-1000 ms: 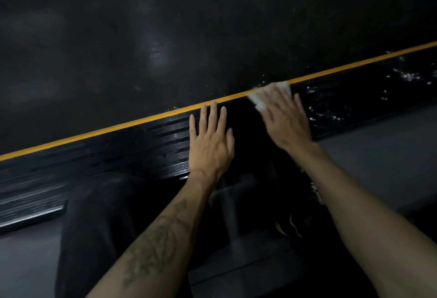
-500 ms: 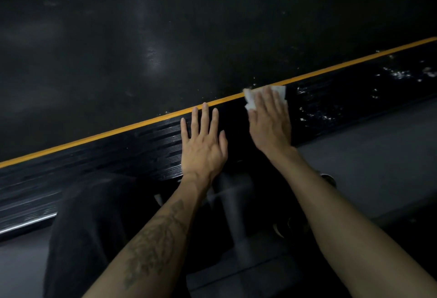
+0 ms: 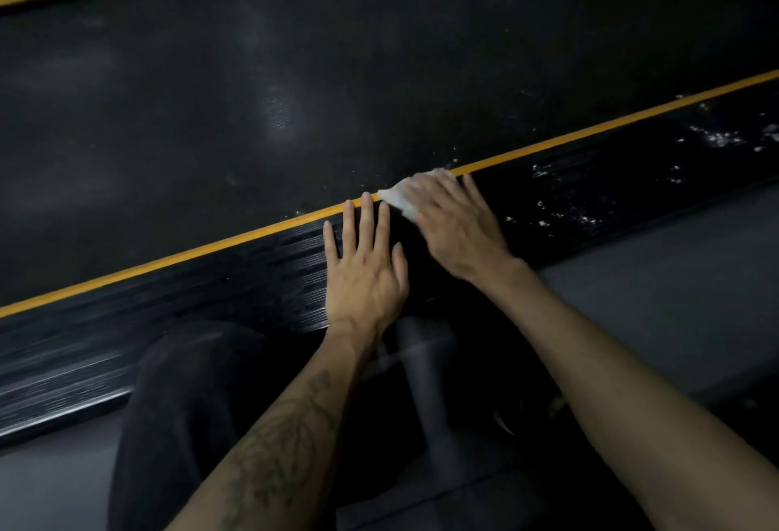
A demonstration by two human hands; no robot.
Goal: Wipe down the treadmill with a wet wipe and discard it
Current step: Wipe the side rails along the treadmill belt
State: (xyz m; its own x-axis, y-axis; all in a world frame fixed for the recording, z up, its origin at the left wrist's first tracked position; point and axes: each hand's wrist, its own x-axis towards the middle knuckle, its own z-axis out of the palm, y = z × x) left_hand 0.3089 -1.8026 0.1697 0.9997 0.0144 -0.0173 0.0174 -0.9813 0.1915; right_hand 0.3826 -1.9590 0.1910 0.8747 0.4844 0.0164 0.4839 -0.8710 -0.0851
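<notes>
Bare forearms, no sleeves — a leafy tattoo (image 3: 286, 438) on the left one — dark trousers (image 3: 177, 425).

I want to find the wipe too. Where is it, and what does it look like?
Follow the yellow stripe along the dark treadmill to the two hands. The wet wipe is the white scrap under the right hand, the only pale cloth there.

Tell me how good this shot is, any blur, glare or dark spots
Head view: dim overall; the right hand and the wet wipe under it are motion-smeared; the left hand is sharper; the ribbed side rail streaks at the left; wet specks glint on the rail at right; a soft glare patch sits on the treadmill belt.
</notes>
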